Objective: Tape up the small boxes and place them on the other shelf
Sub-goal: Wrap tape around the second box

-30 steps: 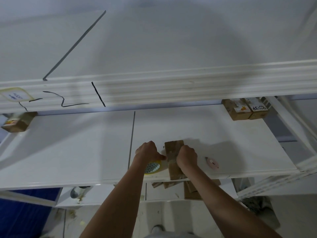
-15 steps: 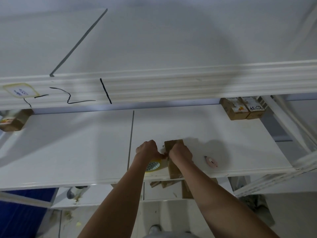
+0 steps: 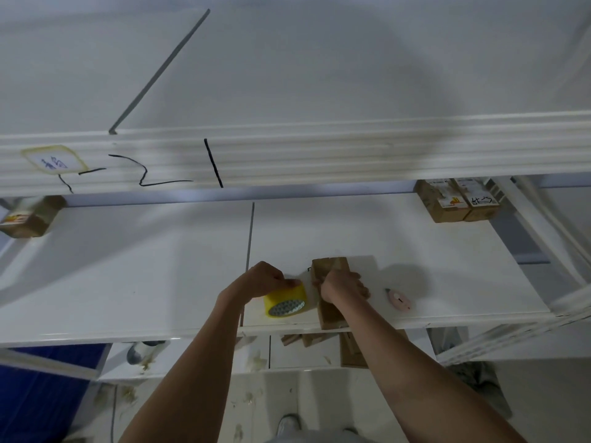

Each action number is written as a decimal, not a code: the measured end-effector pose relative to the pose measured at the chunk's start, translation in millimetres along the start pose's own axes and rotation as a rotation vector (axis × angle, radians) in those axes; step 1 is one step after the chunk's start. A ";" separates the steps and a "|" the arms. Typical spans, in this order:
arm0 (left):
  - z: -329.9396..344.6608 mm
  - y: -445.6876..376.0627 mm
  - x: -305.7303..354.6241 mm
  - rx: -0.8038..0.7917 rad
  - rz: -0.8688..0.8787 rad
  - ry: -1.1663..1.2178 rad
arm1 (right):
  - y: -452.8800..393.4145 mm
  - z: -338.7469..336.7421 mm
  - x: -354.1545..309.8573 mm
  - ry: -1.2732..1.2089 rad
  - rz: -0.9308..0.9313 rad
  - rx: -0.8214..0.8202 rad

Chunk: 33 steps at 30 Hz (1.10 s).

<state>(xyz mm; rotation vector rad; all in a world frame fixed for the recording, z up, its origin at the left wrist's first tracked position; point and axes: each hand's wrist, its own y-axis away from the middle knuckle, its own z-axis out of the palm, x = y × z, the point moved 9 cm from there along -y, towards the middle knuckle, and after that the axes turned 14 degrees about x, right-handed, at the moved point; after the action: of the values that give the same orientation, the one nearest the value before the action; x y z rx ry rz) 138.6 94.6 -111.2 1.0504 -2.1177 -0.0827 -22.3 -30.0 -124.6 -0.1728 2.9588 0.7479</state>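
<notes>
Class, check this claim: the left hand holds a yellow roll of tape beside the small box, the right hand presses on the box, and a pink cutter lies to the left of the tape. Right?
One detail is wrong. In the head view the pink cutter lies to the right of the small box, not left of the tape. The left hand does hold the yellow roll of tape, and the right hand presses on the box.

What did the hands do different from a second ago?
The left hand has pulled the yellow tape roll away to the left of the small box, so more of the roll shows and a strip of tape stretches between them. The right hand still presses on the box. The pink cutter and the two boxes at the back right stayed put.
</notes>
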 end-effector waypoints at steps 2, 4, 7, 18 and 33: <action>-0.7 0.2 -2.5 0.011 -0.003 -0.020 | -2.1 4.9 0.9 -0.017 0.007 -0.023; 1.0 -0.4 0.6 0.006 0.009 -0.043 | -7.8 8.3 0.6 0.005 -0.022 -0.026; 0.3 -2.4 2.4 0.006 0.010 -0.045 | -14.8 12.0 -2.3 0.033 -0.086 -0.031; 4.3 -11.3 3.0 0.002 0.019 -0.180 | -16.7 11.9 -6.7 0.107 -0.117 -0.025; 1.0 -12.6 3.6 0.033 0.017 -0.270 | -23.0 18.0 -5.8 0.086 -0.100 0.011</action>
<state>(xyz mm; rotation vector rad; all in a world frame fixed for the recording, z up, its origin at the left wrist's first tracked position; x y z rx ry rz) 144.8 83.5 -114.3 1.0915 -2.3761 -0.1910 -12.6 -41.0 -150.5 -0.3581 3.0070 0.7290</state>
